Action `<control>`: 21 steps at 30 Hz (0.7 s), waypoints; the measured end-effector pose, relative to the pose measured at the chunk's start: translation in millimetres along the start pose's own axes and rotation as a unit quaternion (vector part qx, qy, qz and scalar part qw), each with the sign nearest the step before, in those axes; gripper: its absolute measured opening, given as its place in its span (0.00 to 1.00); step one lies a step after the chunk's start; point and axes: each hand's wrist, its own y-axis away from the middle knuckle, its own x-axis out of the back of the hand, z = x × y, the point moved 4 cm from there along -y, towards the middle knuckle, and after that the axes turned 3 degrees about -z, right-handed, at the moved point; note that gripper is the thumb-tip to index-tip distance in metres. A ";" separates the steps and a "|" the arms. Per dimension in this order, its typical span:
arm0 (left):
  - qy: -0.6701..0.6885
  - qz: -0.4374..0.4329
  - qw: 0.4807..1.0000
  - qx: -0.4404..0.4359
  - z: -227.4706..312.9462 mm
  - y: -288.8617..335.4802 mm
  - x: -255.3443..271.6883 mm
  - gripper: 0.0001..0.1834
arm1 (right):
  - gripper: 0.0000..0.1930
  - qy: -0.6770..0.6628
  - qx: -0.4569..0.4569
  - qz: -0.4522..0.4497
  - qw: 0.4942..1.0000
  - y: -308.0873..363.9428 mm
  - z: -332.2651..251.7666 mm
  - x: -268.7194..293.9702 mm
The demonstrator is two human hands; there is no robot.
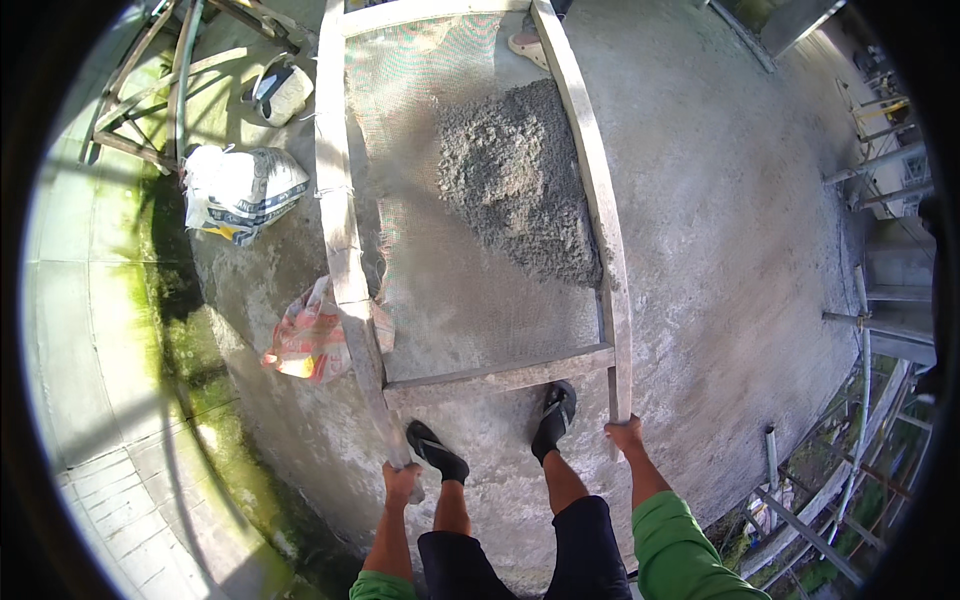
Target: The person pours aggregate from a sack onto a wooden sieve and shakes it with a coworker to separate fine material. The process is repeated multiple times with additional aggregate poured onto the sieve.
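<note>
A long wooden-framed sand screen [490, 381] stretches away in front of me, with fine mesh across it. My left hand [401, 482] is closed round the end of its left rail, and my right hand [625, 434] grips the right rail's end. On the mesh lies a heap of grey, damp-looking sand [525, 185], gathered against the right rail. The near crossbar passes just beyond my sandalled feet.
At the far end a person's foot [528, 48] shows beside the frame. Left of it stand a white and blue sack [245, 190], a cut container [282, 92] and a red and white bag [308, 335]. Poles [865, 400] and concrete blocks line the right edge.
</note>
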 end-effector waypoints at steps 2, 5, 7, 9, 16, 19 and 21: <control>-0.010 -0.012 1.000 -0.017 20.2 -2.9 11.4 0.05 | 0.17 0.001 0.003 -0.001 1.000 9.3 -27.9 10.4; -0.029 -0.013 0.996 -0.088 86.0 1.5 15.9 0.06 | 0.17 0.031 0.033 -0.006 0.999 17.4 -91.1 26.4; 0.036 0.009 0.999 -0.025 128.3 -5.3 6.7 0.05 | 0.16 0.016 0.086 0.004 0.996 18.5 -126.0 41.2; 0.030 -0.005 0.998 -0.062 174.5 -8.4 13.0 0.05 | 0.16 -0.056 0.185 -0.024 0.981 28.0 -166.8 48.5; 0.023 -0.008 0.998 -0.062 176.3 -20.6 10.7 0.04 | 0.12 -0.073 0.141 -0.053 0.986 29.4 -181.8 71.5; -0.090 -0.003 0.996 -0.020 120.2 30.1 7.7 0.10 | 0.15 0.095 0.024 -0.047 0.994 41.3 -115.0 73.7; -0.022 0.097 0.995 -0.002 81.4 70.0 7.1 0.12 | 0.16 0.114 -0.032 -0.005 0.993 52.3 -42.3 77.6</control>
